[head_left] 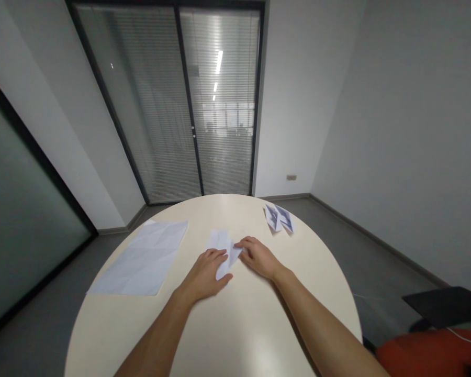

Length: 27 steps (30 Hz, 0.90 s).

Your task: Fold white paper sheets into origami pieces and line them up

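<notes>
A small folded piece of white paper (pixel 220 241) lies on the table between my hands, with a flap sticking out toward the right. My left hand (pixel 207 272) rests on its lower left part, fingers laid over the paper and thumb spread away on the near side. At the flap, my right hand (pixel 258 256) pinches the right edge between thumb and fingers. Part of the paper is hidden under the left fingers.
On the round cream table (pixel 259 335), large creased white sheets (pixel 145 259) lie at the left. Two small folded papers with dark patterns (pixel 278 218) sit at the far right. Beyond the right edge are a red chair (pixel 419 353) and a black flat object (pixel 447 306).
</notes>
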Each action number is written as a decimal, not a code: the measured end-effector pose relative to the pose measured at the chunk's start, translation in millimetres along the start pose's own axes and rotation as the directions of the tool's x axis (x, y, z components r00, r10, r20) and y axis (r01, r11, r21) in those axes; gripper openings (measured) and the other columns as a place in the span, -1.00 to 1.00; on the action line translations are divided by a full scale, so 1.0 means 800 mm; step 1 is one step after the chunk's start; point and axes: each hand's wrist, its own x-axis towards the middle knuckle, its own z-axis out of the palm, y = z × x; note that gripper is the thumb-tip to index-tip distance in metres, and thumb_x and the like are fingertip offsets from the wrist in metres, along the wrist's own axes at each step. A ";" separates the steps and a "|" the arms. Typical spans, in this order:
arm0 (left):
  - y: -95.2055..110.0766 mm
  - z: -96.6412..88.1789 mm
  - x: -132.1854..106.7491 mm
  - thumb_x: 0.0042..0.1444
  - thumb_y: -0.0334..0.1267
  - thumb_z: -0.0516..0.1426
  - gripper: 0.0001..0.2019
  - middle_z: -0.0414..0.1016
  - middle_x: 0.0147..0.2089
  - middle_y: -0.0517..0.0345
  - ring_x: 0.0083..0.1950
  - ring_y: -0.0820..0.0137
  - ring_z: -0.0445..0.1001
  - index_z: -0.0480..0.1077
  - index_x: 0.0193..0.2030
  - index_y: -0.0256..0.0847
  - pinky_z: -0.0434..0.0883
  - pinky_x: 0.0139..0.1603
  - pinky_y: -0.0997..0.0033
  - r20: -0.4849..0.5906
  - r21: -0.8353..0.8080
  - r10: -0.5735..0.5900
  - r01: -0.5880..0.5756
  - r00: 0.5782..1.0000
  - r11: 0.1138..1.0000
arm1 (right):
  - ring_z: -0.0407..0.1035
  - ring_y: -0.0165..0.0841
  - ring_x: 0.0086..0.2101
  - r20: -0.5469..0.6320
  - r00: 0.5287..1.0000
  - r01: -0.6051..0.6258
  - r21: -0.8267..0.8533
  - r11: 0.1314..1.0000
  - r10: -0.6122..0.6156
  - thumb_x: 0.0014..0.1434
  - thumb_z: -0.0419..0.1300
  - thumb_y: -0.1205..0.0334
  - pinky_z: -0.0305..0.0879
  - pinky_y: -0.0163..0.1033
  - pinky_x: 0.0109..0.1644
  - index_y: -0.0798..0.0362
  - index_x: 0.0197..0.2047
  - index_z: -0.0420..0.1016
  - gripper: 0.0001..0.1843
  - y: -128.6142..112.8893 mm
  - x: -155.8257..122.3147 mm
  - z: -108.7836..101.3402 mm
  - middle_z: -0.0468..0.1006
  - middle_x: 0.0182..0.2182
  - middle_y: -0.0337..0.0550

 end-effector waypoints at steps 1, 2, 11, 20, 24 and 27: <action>0.000 0.000 0.000 0.20 -0.08 0.22 -0.54 0.42 0.33 0.00 0.31 0.08 0.33 0.44 0.22 -0.16 0.27 0.36 -0.02 0.000 -0.001 0.000 0.000 1.000 1.000 | 0.43 -0.23 -0.04 -0.002 1.000 -0.009 -0.011 1.000 0.009 0.25 0.20 0.40 0.34 -0.12 0.12 0.04 0.03 0.59 -0.69 0.000 0.001 0.000 0.56 -0.09 -0.03; -0.001 0.000 0.000 0.21 -0.08 0.21 -0.55 0.41 0.34 0.02 0.30 0.07 0.34 0.44 0.21 -0.15 0.29 0.35 -0.02 0.001 -0.002 -0.001 0.001 1.000 1.000 | 0.43 -0.23 -0.06 -0.006 1.000 -0.015 -0.020 1.000 0.015 0.24 0.20 0.41 0.34 -0.12 0.10 0.04 -0.01 0.61 -0.72 0.000 0.001 0.000 0.57 -0.11 -0.04; -0.010 0.008 0.003 0.32 -0.26 0.09 -0.65 0.47 0.24 -0.02 0.24 0.18 0.41 0.45 0.21 -0.14 0.31 0.33 0.09 -0.024 -0.001 0.008 -0.008 1.000 1.000 | 0.41 -0.20 0.02 0.010 0.998 0.058 0.020 0.998 -0.058 0.18 0.26 0.38 0.32 -0.12 0.15 0.03 -0.23 0.55 -0.91 -0.003 -0.001 -0.001 0.58 -0.04 -0.03; -0.010 0.007 0.005 0.34 -0.35 0.04 -0.67 0.56 0.15 0.06 0.19 0.22 0.45 0.52 0.12 -0.10 0.38 0.23 0.13 -0.050 -0.030 0.018 -0.020 0.999 0.999 | 0.42 -0.18 0.08 0.018 0.999 0.051 0.010 0.999 -0.051 0.17 0.25 0.35 0.30 -0.05 0.22 0.04 -0.02 0.56 -0.72 0.005 -0.002 0.006 0.59 0.05 0.00; -0.010 0.009 0.005 0.29 -0.44 0.02 -0.61 0.54 0.20 0.08 0.21 0.27 0.46 0.51 0.15 -0.12 0.35 0.30 0.16 -0.037 -0.072 0.045 -0.048 0.998 0.996 | 0.33 -0.10 0.22 0.054 0.998 0.023 -0.095 0.995 -0.018 0.26 0.21 0.25 0.15 0.11 0.33 0.03 0.16 0.52 -0.60 0.009 -0.003 0.007 0.56 0.14 0.05; -0.008 0.008 0.005 0.29 -0.45 0.01 -0.61 0.54 0.19 0.07 0.21 0.29 0.46 0.51 0.13 -0.14 0.35 0.31 0.20 -0.039 -0.099 0.030 -0.034 0.999 0.995 | 0.32 -0.06 0.24 0.095 0.995 -0.030 -0.148 0.989 0.044 0.31 0.18 0.18 0.04 0.27 0.35 -0.02 0.13 0.56 -0.65 0.006 -0.003 0.004 0.56 0.15 0.04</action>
